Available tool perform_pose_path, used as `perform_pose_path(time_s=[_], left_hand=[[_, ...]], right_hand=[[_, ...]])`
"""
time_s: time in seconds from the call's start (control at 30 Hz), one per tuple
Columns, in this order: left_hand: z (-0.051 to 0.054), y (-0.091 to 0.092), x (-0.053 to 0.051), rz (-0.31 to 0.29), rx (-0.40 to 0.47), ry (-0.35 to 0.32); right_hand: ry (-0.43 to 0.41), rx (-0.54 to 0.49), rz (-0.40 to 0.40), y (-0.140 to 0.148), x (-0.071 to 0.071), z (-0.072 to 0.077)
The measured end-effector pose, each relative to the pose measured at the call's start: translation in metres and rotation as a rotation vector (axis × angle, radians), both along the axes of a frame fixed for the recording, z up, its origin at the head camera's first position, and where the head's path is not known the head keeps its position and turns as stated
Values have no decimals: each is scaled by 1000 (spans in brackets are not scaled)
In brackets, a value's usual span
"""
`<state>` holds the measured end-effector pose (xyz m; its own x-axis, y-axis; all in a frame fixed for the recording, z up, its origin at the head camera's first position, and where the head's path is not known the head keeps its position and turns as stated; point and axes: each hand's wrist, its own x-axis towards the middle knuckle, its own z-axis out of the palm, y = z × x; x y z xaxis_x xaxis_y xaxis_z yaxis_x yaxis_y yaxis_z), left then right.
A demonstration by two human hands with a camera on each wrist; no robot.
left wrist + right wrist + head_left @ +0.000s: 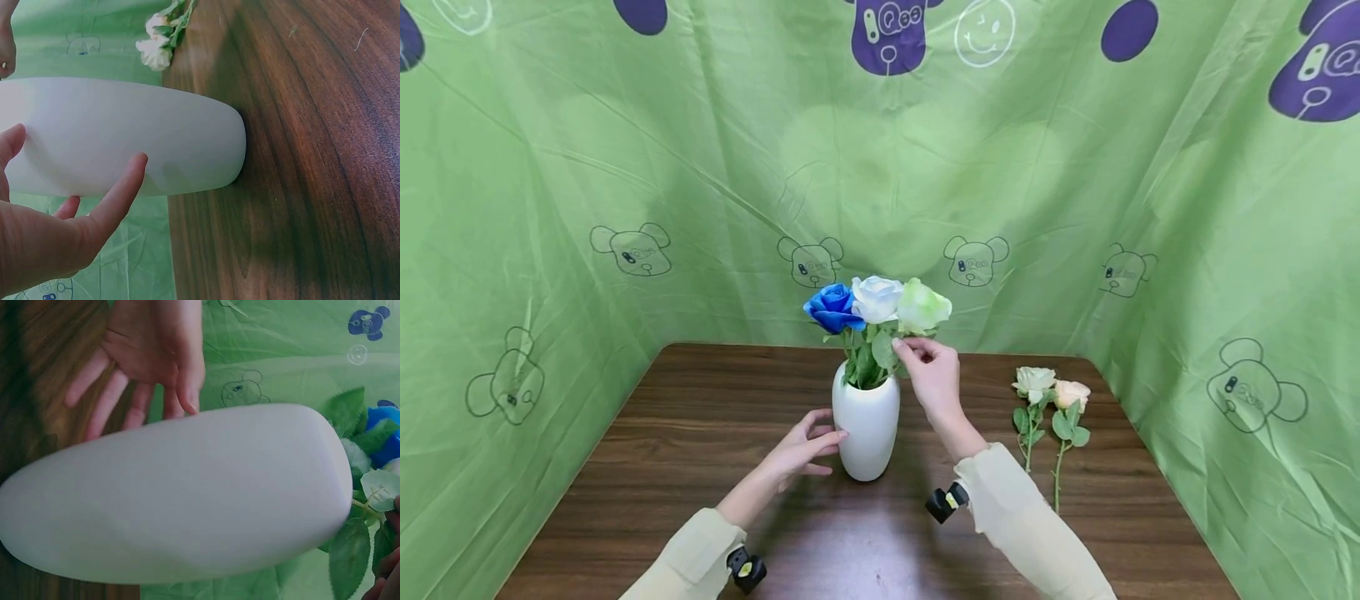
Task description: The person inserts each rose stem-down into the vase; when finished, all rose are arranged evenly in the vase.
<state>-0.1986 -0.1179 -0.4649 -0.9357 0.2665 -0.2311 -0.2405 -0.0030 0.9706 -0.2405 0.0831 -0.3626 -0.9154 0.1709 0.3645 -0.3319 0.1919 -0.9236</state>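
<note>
A white vase [867,425] stands upright on the table, with a blue rose [833,308], a white rose [877,299] and a light green rose [923,306] in it. My left hand [805,450] is at the vase's left side, fingers spread and relaxed, the thumb touching its wall. In the right wrist view, the vase [187,500] hides some of the left fingertips. Just above the rim, my right hand [934,379] pinches the light green rose among its leaves [380,489]; the exact grip is partly hidden.
Two more roses lie on the table at the right, one cream [1034,382] and one peach [1072,394], stems toward the front. The brown wooden table [700,433] is enclosed by green printed cloth [737,167] at the back and sides.
</note>
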Motion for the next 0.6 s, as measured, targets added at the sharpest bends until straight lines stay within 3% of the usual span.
perform_pose_path(time_s=[0.13,0.37,0.43,0.6], left_hand=[[-1,-1,-1,-12,-5,-3],[-1,-1,-1,-7,-3,4],[7,0,3,-3,4,-2],[27,1,12,-14,12,-5]], right_hand=[[-5,4,30,-6,11,6],[-12,8,12,-11,23,17],[-25,1,14,-10,24,16],[-25,-28,28,3,10,-5]])
